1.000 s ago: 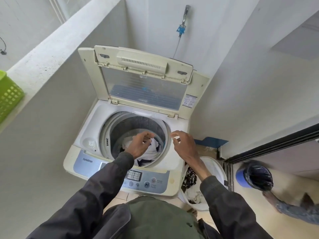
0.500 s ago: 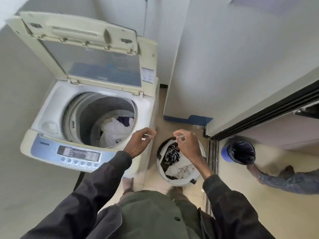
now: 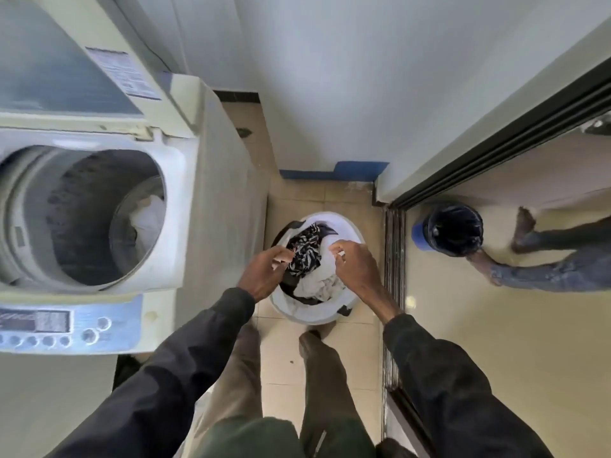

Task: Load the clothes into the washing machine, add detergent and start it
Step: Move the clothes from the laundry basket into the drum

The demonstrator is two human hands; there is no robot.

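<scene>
At frame centre, the left hand and right hand hover loosely curled, gripping nothing, over the clothes in the white basket, beside the open-lidded washing machine at left.

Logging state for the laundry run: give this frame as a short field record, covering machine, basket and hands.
washer lid: open
drum: white garment lying inside
basket: on the floor right of the washer, clothes in it
top of pile: patterned garment, black and white, on white cloth
left hand: over the basket, fingers curled, grip unclear
right hand: over the basket, fingers curled, grip unclear
stage: loading not finished
</scene>
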